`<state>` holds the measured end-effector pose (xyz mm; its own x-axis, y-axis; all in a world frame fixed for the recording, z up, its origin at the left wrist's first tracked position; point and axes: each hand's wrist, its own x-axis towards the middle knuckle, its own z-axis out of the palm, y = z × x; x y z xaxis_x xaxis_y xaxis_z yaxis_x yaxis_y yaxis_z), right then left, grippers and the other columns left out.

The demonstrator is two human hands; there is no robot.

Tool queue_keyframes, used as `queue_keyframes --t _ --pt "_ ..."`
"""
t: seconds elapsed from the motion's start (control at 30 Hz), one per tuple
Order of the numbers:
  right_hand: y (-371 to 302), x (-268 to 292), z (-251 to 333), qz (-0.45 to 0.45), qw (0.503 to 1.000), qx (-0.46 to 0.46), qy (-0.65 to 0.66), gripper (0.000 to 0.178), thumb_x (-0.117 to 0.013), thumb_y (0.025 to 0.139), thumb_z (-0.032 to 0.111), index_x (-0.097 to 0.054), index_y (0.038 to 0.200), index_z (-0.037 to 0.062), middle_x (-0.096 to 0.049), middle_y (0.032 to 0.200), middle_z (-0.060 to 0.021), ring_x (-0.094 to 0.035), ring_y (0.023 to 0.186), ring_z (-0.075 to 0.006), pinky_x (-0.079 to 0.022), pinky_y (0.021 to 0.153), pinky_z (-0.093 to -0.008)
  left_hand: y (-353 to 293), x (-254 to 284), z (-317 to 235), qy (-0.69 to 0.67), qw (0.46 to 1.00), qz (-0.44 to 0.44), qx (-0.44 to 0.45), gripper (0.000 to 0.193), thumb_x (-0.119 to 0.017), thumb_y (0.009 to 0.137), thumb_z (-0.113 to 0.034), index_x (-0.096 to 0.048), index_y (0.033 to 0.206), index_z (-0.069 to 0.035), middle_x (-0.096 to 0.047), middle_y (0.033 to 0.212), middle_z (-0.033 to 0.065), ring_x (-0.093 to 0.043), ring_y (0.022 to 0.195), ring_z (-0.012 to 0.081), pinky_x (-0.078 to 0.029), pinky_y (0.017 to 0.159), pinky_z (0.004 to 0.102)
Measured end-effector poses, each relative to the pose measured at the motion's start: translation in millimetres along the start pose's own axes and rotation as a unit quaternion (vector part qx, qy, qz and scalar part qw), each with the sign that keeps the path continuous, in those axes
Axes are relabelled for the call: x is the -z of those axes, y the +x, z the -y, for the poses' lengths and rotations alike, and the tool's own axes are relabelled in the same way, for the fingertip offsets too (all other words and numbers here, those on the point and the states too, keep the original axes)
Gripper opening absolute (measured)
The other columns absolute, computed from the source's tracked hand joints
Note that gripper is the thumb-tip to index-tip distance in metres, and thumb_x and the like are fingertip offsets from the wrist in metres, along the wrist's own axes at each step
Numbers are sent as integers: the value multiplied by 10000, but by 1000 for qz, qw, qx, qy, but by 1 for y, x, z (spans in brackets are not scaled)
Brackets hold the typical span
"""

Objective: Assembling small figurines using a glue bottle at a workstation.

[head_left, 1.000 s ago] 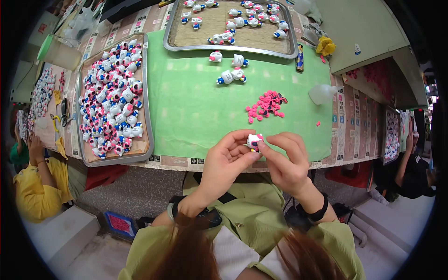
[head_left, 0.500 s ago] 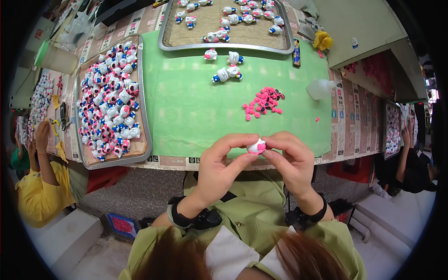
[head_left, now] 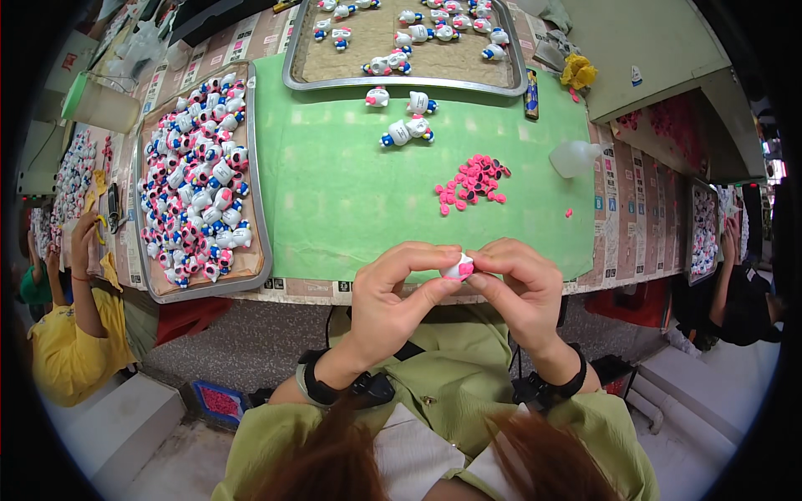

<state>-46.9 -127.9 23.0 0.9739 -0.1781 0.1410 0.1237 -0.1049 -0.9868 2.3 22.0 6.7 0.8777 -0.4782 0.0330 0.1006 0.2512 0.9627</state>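
Between my fingertips, just over the near edge of the green mat, is a small white and pink figurine. My left hand pinches it from the left with thumb and forefinger. On its right side, the thumb and fingers of my right hand press against it. My fingers cover much of it. Past my hands lies a pile of small pink round pieces, some showing dark undersides. Farther off on the mat rest several white figurines with blue and pink parts.
At the left a metal tray is heaped with figurines. Another metal tray at the back carries more. A translucent bottle lies at the mat's right, below a battery-like cylinder. Co-workers sit at both sides, one in a yellow shirt.
The figurine has turned slightly between my fingers, and its pink part now shows smaller. My left hand has shifted a little left. At the left, the co-worker's arm has moved.
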Motion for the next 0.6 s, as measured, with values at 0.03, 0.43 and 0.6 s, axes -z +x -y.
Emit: queue_keyframes --t 0.03,0.43,0.6 --pt "0 0 0 0 1000 -1 1 169 -592 683 -86 -609 846 -41 -588 770 -110 -555 697 -153 -442 614 -243 0 0 0 -1 1000 2 0 201 -601 715 37 -593 912 -2 -582 964 120 -551 889 169 -435 770 261" --pt "4 -15 1 -22 949 121 -291 386 -668 581 -2 -580 957 15 -481 850 -84 -454 770 -241 -388 647 -320 9 6 4 -345 917 41 198 273 -457 852 -53 -415 1118 -9 -511 1027 67 -501 934 123 -443 778 254" --pt "2 -17 7 -32 939 144 -312 328 -677 571 9 -597 889 -4 -476 818 -81 -445 755 -245 -381 628 -326 8 3 1 -369 900 36 230 233 -470 852 -94 -436 1066 -7 -518 968 63 -512 882 121 -459 774 288"
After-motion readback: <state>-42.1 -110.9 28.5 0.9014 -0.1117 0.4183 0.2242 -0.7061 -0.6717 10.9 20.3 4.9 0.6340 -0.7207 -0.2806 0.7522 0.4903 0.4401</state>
